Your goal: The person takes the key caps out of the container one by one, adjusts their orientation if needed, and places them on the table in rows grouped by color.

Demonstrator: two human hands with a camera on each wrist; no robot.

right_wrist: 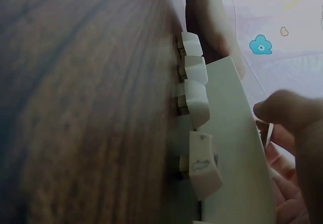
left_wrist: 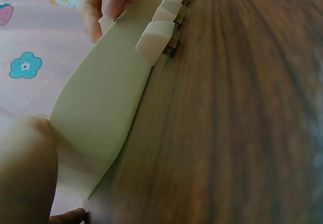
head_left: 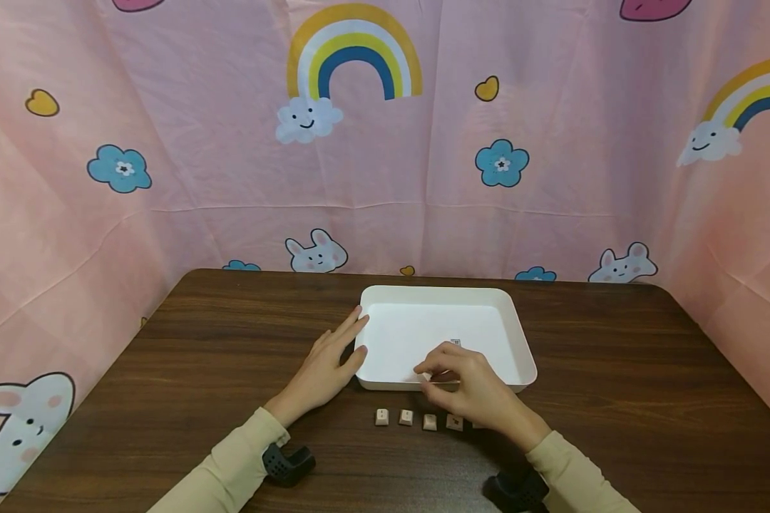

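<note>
My left hand (head_left: 324,363) rests against the left side of a white tray (head_left: 439,293), its fingers straight and spread at the rim. Over the tray's near wall, my right hand (head_left: 478,377) pinches a small pale keycap (head_left: 423,377) between thumb and fingers. The same keycap (right_wrist: 269,134) shows only partly in the right wrist view. In front of the tray stands a row of several keycaps, among them a leftmost one (head_left: 381,417) and one with a dark picture (right_wrist: 204,164). Darker switch-like parts sit beneath them. My right hand covers the row's right end.
Inside the tray lies another small piece with a dark marking (head_left: 455,343), just beyond the right hand. The brown wooden table (head_left: 231,342) extends to both sides of the tray. A pink patterned curtain (head_left: 385,171) hangs behind and beside it.
</note>
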